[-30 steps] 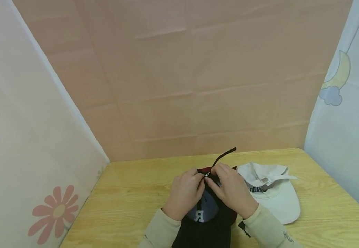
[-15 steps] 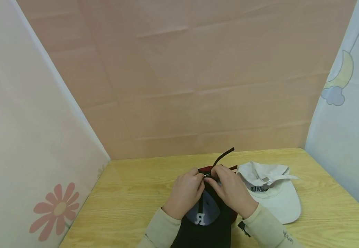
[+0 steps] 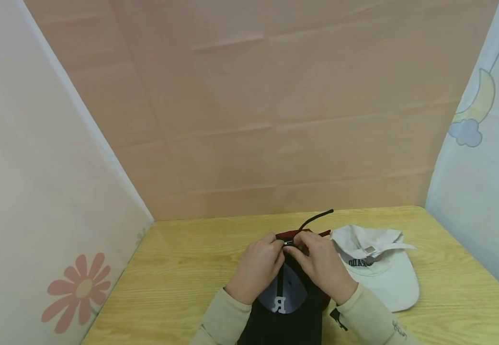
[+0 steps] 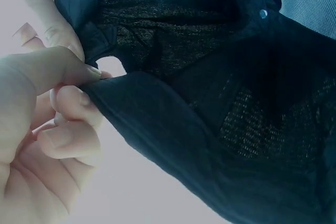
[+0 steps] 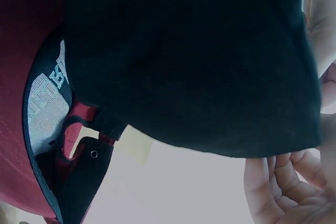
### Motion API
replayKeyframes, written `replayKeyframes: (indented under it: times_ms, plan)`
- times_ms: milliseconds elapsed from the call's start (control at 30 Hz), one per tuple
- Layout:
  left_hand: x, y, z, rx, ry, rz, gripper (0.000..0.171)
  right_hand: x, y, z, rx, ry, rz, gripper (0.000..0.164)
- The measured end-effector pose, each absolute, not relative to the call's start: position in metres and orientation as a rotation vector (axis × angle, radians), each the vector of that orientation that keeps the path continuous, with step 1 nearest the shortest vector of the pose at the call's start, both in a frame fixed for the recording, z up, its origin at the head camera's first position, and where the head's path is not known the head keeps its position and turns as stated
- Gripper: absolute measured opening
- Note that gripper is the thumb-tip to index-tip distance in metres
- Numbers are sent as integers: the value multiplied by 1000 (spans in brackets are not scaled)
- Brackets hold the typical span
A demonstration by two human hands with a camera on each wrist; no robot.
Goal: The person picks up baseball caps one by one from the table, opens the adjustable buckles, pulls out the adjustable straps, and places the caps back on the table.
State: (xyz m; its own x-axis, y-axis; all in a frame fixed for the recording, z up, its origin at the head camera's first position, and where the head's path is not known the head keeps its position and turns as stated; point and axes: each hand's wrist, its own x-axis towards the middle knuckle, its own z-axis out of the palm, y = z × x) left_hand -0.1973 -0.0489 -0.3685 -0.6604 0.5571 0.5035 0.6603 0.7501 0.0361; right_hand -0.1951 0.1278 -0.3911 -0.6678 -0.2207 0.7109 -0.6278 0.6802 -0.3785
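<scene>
A black cap (image 3: pixel 281 326) stands in the middle front of the head view, its back opening upward and a grey underside with a white letter showing. My left hand (image 3: pixel 255 268) pinches its rear edge left of a small metal buckle (image 3: pixel 289 243). In the left wrist view, thumb and finger of the left hand (image 4: pixel 47 114) pinch the dark cloth (image 4: pixel 152 103). My right hand (image 3: pixel 320 266) pinches the strap (image 3: pixel 314 217) beside the buckle, and the strap's free end sticks out above. Its fingertips are partly hidden.
A dark red cap (image 5: pixel 31 166) with a back strap (image 5: pixel 86 171) lies behind the black one, mostly covered in the head view. To the right, a white cap (image 3: pixel 393 285) rests on the wooden table (image 3: pixel 180 278). Cloth screens surround the table.
The strap's free end has swung lower and to the right. The buckle has turned from tilted to nearly level. Both hands keep their hold in almost the same place.
</scene>
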Motion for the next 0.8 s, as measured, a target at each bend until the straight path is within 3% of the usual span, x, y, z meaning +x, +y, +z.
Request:
replayKeyframes:
  times_ms: [133, 267, 467, 800]
  plan:
    - [-197, -48, -368, -932, -2469, -305, 7, -196, 127, -392, 650, -2227, 847, 19]
    - [-197, -47, -368, -940, -2469, -302, 6, -196, 127, -392, 649, -2258, 860, 28]
    - [-198, -45, -369, -926, -2500, -322, 5, -194, 125, -392, 621, -2325, 790, 12]
    - [-197, -44, -367, -941, -2479, -319, 11, -193, 125, -394, 656, -2292, 730, 12]
